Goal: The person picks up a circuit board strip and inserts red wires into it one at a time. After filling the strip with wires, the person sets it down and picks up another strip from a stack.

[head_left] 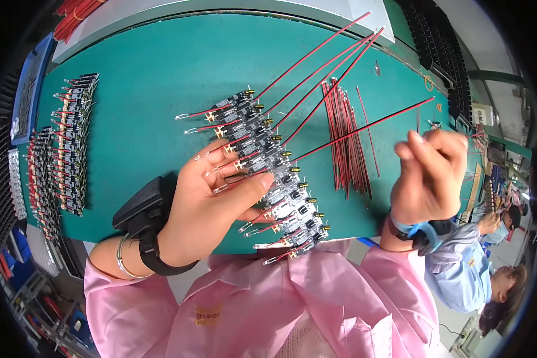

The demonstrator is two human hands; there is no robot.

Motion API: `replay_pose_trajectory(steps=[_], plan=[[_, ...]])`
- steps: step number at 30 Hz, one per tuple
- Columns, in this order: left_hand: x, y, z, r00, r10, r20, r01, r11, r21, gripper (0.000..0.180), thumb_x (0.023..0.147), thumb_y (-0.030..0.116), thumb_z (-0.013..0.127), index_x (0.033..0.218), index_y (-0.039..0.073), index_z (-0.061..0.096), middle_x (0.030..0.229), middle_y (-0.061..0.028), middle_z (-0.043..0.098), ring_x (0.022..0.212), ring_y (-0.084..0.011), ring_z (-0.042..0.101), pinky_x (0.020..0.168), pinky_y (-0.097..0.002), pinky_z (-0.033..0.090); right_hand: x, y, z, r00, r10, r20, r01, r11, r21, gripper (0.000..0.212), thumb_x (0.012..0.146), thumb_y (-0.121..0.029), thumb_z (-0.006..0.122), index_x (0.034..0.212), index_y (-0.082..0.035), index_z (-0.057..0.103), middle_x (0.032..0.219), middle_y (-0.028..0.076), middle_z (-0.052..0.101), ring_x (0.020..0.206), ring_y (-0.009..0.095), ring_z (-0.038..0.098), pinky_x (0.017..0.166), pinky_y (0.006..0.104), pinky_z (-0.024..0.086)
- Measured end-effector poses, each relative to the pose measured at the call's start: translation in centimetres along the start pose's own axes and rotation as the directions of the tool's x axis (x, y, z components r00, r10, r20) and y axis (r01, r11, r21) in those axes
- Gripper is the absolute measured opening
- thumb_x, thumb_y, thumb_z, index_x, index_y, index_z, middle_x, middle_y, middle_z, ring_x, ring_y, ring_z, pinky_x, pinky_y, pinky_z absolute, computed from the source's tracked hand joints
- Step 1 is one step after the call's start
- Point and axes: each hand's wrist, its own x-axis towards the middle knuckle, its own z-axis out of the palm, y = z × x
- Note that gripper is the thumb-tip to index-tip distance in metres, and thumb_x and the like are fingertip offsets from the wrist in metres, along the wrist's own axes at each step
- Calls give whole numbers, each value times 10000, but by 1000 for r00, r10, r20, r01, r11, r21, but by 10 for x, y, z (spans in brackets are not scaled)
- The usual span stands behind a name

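My left hand (215, 197) grips a strip of small black circuit boards (273, 156), thumb on top and fingers underneath. Short red leads with clear tips stick out along the strip's left side; small brass-coloured parts line its right side. Several long red-and-black wires (364, 127) fan out from the upper boards to the right. Raised right of the strip, my right hand (432, 173) is closed with its fingers curled together. A thin, blurred dark red line shows just above its fingertips; whether the fingers hold it, I cannot tell.
A bundle of loose red-and-black wires (347, 143) lies on the green mat (155, 65) between my hands. Stacked circuit board strips (74, 146) sit at the left, beside a blue tray (33, 89). More red wires (80, 18) rest at the far left. Co-workers (468, 268) sit at the right.
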Motion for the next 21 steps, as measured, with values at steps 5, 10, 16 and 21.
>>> replay_pose_trajectory(steps=[5,10,16,21], plan=[[0,-1,-2,1000,-7,-12,7,1000,-5,306,761,-19,554,1045,-9,439,959,-84,547,832,-151,569,618,-305,550,-2,-6,9,897,374,237,-425,575,700,177,632,25,672,803,2,633,763,66,565,637,162,480,570,245,385],[-2,1,0,1000,-5,-2,5,1000,-13,304,764,-11,559,1045,2,444,954,-82,551,822,-150,573,618,-302,549,0,-17,15,864,267,427,-501,541,676,184,633,39,670,810,27,623,744,90,583,623,162,500,555,249,389],[-1,0,0,1000,-14,1,14,1000,-11,302,763,-1,567,1043,9,452,957,-79,554,822,-150,575,617,-294,548,4,-22,13,834,254,490,-537,581,612,168,639,25,670,799,27,622,733,91,584,617,163,504,558,255,394],[-2,1,-1,1000,-21,10,21,1000,-12,303,764,5,569,1045,9,454,957,-78,553,822,-149,575,618,-290,547,3,-21,16,826,216,521,-526,631,571,167,634,-4,681,785,25,618,722,88,581,622,169,505,565,253,395]])
